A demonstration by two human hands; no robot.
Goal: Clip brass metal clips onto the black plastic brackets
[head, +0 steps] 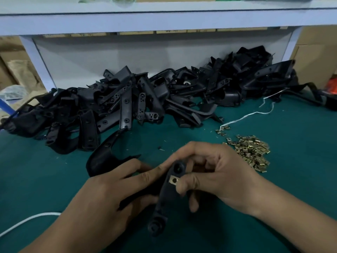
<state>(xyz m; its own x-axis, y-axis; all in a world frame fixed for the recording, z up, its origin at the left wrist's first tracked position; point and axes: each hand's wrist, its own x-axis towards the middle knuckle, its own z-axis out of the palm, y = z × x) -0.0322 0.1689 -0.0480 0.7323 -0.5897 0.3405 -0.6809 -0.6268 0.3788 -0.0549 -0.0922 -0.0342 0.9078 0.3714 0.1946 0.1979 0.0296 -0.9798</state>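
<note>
A teal-covered counter (291, 179) sat under a white shelf (164, 21). The left hand (102, 196) held one long black plastic bracket (164, 196), its grip curled round it; the right hand (217, 172) pinched one square brass metal clip (173, 180) against it. A loose heap of brass clips (249, 152), too many to count, lay right.

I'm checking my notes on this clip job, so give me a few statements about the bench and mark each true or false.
1. Both hands hold one black bracket. True.
2. The right hand pinches a brass clip against that bracket. True.
3. The loose clips pile lies left of the hands. False: it lies to the right.
4. The bracket heap sits on a red mat. False: the green mat.
5. The left hand is empty. False: it grips the bracket.
</note>
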